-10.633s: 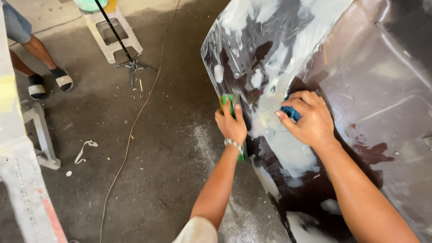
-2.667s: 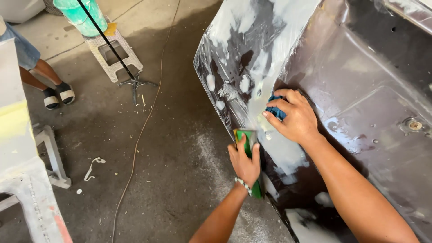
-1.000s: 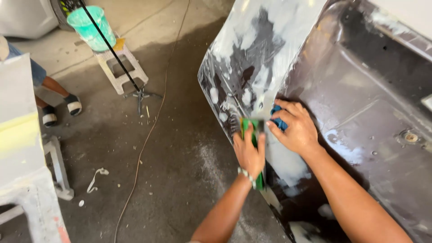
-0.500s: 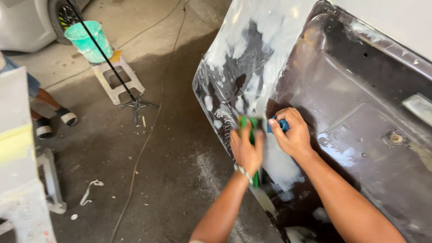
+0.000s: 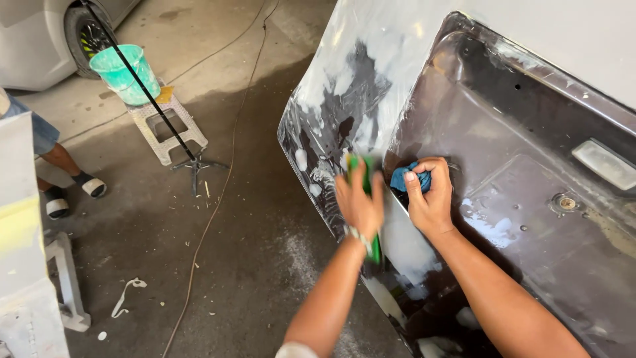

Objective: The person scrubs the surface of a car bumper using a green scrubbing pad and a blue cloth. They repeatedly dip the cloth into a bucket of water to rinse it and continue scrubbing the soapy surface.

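We press our left hand [image 5: 358, 202] flat over a green sanding block [image 5: 371, 219] on the edge of a dark car body panel [image 5: 517, 192], the hand blurred. Just beside it our right hand [image 5: 429, 199] bunches a blue cloth [image 5: 405, 179] against the same panel, fingers [image 5: 414, 189] curled round it. White filler patches [image 5: 404, 242] cover the panel beneath both hands and up its pale left face. On the concrete floor [image 5: 252, 252] a thin cable [image 5: 218, 199] runs past a white plastic stool [image 5: 165, 129] carrying a teal bucket [image 5: 122, 73]. Another person's legs in sandals [image 5: 73, 189] stand at the left, near a car wheel [image 5: 83, 30].
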